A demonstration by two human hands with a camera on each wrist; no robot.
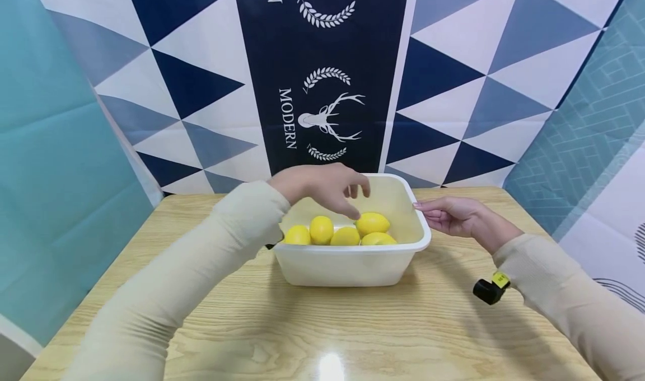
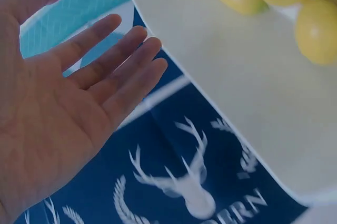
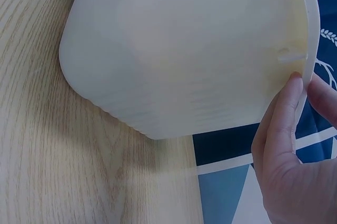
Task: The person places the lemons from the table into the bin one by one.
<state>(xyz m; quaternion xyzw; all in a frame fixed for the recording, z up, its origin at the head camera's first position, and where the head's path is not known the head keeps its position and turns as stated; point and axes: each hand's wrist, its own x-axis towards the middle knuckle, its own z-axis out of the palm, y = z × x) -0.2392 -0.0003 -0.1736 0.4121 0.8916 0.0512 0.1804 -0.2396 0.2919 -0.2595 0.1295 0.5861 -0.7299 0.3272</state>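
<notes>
A white plastic basin (image 1: pixel 347 264) stands on the wooden table with several yellow lemons (image 1: pixel 321 230) lying in it. My left hand (image 1: pixel 330 186) hovers over the basin, its thumb pointing down toward a lemon (image 1: pixel 373 224) at the right. In the left wrist view the palm of the left hand (image 2: pixel 63 108) shows with fingers spread and nothing between them, beside the basin's rim (image 2: pixel 205 98). My right hand (image 1: pixel 453 216) pinches the basin's right rim. From the right wrist, the fingers (image 3: pixel 284 124) lie under that rim and the thumb over it.
The wooden table (image 1: pixel 242 325) spreads in front of and beside the basin. Close behind it hangs a patterned cloth (image 1: pixel 201 90) with triangles and a deer print. A teal cloth (image 1: pixel 60 146) borders the left side. A small black camera (image 1: pixel 489 291) sits at the right wrist.
</notes>
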